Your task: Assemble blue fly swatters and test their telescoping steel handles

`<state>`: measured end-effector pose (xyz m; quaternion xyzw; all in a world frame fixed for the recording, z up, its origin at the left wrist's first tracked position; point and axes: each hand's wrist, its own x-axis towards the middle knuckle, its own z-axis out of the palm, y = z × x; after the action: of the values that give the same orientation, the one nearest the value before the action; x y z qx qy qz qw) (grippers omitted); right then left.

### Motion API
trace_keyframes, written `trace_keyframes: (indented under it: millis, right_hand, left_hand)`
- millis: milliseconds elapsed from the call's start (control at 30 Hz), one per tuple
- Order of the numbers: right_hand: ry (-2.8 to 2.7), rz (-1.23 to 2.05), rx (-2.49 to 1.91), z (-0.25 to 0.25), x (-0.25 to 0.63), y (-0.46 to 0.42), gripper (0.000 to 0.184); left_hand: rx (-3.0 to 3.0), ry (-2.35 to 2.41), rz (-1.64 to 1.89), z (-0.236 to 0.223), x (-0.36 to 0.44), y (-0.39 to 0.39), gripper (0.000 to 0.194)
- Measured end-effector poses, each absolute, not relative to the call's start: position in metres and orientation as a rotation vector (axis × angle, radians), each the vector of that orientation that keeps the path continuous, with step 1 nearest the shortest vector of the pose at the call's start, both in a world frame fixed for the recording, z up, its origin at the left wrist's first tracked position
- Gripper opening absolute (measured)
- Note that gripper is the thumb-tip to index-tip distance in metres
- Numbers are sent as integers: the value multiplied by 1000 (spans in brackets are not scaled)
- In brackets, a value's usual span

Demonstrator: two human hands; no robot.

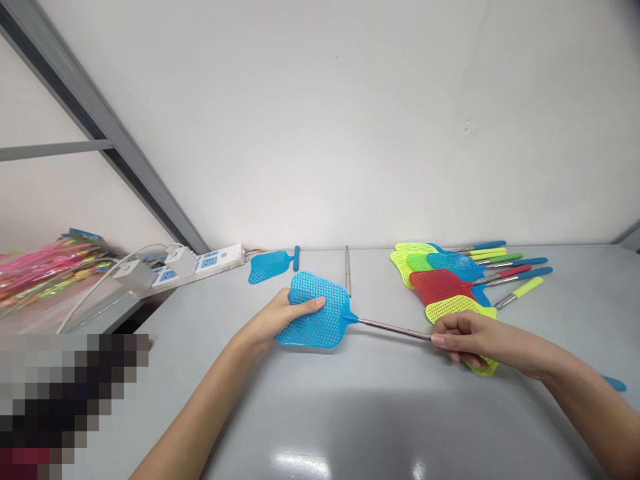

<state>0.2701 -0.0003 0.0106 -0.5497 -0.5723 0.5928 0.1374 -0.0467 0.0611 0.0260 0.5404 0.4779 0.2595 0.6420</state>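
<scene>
Over the table (pixel 350 407), left hand (pixel 273 319) pinches perforated blue paddle (pixel 327 327); right hand (pixel 465 337), its metal shaft (pixel 393 327).

A white wall (pixel 325 133), bearing small marks (pixel 468 126) at upper right, meets the rear edge of the glossy grey counter (pixel 250 413) before me, whose near surface returns bright light reflections (pixel 303 465), while a grey frame post (pixel 145 173) with a crossbar (pixel 55 150) borders the left side.

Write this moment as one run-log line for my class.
left hand: grips blue swatter head; right hand: pinches its metal shaft; rightward: overlapping coloured swatters; behind: loose rod, another blue head; leftward: power strip
</scene>
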Motion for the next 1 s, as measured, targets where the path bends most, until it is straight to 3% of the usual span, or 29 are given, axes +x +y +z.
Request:
trace_keyframes:
  millis: [1000]
  right_hand:
    - [-1709, 1607, -1551, 16, 281, 2, 34]
  left_hand:
    - [1206, 1190, 637, 42, -62, 66, 45]
